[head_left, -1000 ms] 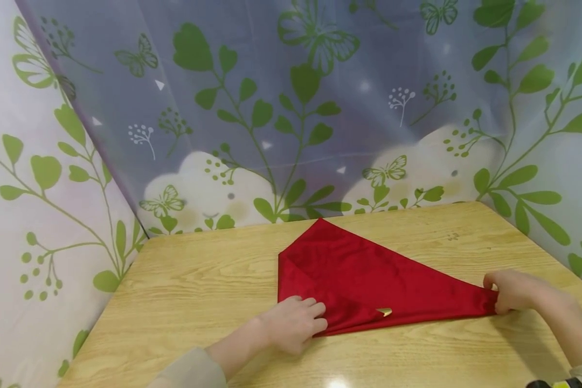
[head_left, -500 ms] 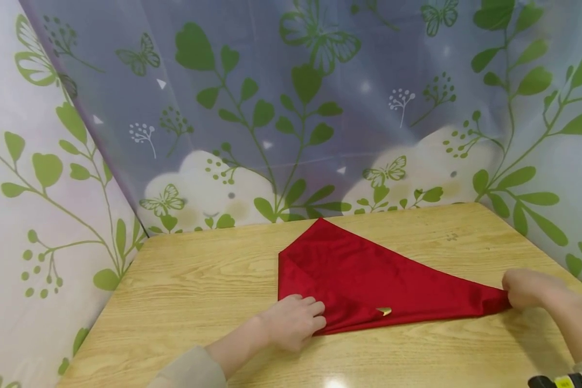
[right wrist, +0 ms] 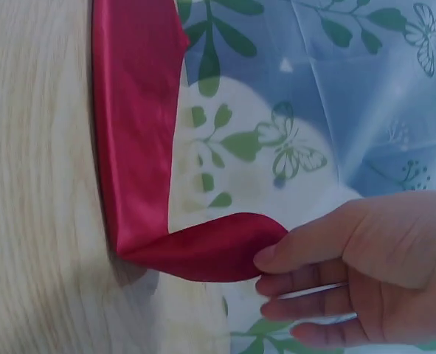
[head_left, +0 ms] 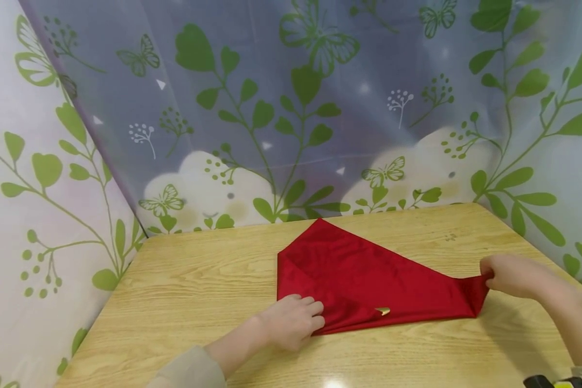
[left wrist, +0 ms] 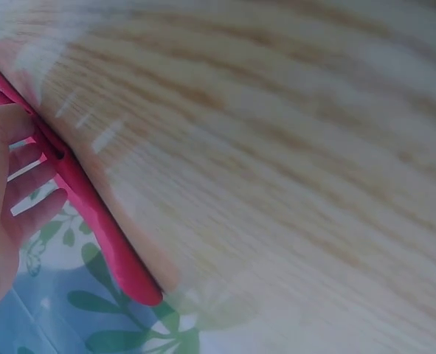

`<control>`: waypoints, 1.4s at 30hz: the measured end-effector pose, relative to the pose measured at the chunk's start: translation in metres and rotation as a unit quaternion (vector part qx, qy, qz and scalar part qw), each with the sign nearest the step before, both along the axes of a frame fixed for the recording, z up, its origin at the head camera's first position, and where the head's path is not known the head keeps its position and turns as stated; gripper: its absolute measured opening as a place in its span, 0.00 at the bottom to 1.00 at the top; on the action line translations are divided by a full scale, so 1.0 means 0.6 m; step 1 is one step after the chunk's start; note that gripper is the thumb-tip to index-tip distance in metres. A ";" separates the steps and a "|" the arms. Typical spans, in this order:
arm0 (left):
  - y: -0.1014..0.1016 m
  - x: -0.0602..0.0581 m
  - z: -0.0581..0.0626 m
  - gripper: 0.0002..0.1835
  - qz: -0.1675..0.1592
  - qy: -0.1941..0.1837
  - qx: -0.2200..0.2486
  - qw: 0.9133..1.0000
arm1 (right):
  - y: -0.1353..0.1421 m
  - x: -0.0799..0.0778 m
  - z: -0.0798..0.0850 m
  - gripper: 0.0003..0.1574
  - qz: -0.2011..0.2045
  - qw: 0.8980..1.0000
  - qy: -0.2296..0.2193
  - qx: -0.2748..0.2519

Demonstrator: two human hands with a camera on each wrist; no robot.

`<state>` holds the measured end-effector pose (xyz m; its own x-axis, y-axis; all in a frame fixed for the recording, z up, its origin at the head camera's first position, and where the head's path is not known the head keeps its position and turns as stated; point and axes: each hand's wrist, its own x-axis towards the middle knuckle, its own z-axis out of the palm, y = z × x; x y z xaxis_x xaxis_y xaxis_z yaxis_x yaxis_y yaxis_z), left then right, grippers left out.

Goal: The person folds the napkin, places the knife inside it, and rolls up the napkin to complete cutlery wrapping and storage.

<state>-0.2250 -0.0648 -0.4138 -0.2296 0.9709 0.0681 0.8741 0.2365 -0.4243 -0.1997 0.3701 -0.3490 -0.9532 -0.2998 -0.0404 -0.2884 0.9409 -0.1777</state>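
A shiny red cloth (head_left: 368,275), folded into a long tapering shape, lies on the wooden table (head_left: 199,275), with a small gold mark (head_left: 382,311) near its front edge. My left hand (head_left: 291,322) pinches its front left edge, bent fingers over the fabric. In the left wrist view, the thumb of that hand lies against the layered edge. The narrow right end of the cloth (right wrist: 225,247) bends up off the table, and my right hand (head_left: 514,276) pinches its tip between thumb and index finger. The other fingers of the right hand show below the thumb in the right wrist view.
A hanging backdrop (head_left: 252,108) printed with green leaves and butterflies stands behind the table, with similar panels at both sides. A black and yellow band (head_left: 555,382) shows near the right sleeve.
My right hand first slid right along the narrow end, then lifted its tip up and back to the left, bending the cloth upward. The left hand has stayed in place.
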 end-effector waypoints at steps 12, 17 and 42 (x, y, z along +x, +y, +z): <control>0.000 0.006 0.004 0.02 0.003 -0.008 -0.002 1.000 | -0.051 -0.011 -0.005 0.08 0.068 0.995 0.058 -0.040; -0.001 0.007 0.003 0.02 0.004 -0.006 -0.003 1.000 | -0.076 -0.012 -0.002 0.08 0.101 0.988 0.095 -0.074; -0.002 0.005 -0.004 0.05 -0.021 0.013 0.045 0.999 | -0.218 -0.017 -0.009 0.10 0.236 0.946 0.178 -0.135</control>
<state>-0.2219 -0.0659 -0.4159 -0.1861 0.9691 0.1619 0.8727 0.2387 -0.4260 -0.2100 0.2395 -0.3541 -0.6491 -0.6491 0.3967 -0.7519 0.6266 -0.2050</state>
